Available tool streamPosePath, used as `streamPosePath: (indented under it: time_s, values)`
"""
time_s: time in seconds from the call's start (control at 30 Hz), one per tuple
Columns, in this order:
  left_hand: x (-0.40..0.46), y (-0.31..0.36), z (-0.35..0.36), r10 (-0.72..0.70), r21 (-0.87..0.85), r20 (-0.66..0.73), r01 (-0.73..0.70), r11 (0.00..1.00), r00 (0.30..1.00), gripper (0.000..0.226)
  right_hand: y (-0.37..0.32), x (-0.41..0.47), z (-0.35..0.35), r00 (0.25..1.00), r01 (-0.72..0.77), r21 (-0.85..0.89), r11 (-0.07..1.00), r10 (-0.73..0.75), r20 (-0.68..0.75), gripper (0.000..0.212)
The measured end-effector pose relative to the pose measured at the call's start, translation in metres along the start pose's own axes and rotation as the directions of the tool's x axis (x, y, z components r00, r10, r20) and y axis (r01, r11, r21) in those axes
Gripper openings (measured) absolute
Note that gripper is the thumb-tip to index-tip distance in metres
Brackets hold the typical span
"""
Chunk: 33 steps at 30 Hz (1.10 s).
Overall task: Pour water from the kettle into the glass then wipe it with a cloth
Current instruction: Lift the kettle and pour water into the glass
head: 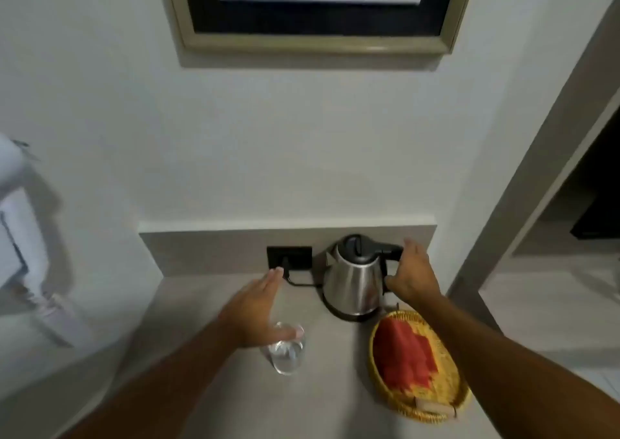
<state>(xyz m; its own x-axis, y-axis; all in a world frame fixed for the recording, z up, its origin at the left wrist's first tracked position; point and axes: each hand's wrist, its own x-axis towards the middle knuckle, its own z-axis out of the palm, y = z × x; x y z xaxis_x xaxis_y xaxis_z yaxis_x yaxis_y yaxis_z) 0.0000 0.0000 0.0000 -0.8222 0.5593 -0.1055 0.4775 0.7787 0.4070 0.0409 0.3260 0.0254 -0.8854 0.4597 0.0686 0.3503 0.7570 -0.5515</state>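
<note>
A steel kettle [352,281] with a black lid and handle stands on its base at the back of the grey counter [214,388]. My right hand [414,272] is wrapped around the kettle's handle from the right. A clear glass [288,354] stands in front and to the left of the kettle. My left hand [255,308] hovers just above and behind the glass, flat, with fingers apart and the thumb over the rim. A red cloth [404,354] lies in a yellow woven basket [446,401] to the right of the glass.
A black wall socket [289,257] with the kettle's cord plugged in sits behind my left hand. A framed picture [315,12] hangs above. The counter ends at a wall edge on the right, close to the basket and kettle.
</note>
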Motion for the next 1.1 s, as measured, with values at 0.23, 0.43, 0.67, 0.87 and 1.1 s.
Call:
streamPosePath:
  time_s: [0.23,0.43,0.67,0.87,1.1]
  values:
    - [-0.034,-0.027,0.105,-0.218,-0.453,-0.002,0.194,0.87,0.976,0.117,0.021,0.017,0.041,0.947,-0.264,0.432,0.862,0.317,-0.052,0.054]
    - [-0.029,-0.027,0.136,-0.385,-0.615,-0.082,0.257,0.745,0.919,0.086,0.022,0.046,0.051,0.899,-0.368,0.507,0.78,0.437,-0.02,0.036]
    - [-0.024,-0.027,0.149,-0.465,-0.741,-0.035,0.289,0.606,0.884,0.082,0.007,0.05,0.041,0.936,-0.314,0.468,0.826,0.353,0.005,0.034]
    - [-0.027,-0.021,0.135,-0.461,-0.743,-0.016,0.298,0.599,0.887,0.083,-0.049,0.025,0.018,0.989,0.148,0.229,0.962,-0.141,-0.05,0.034]
    - [-0.031,-0.015,0.128,-0.455,-0.781,-0.024,0.268,0.564,0.89,0.077,-0.109,-0.015,0.011,0.78,0.624,-0.046,0.78,-0.625,-0.011,0.031]
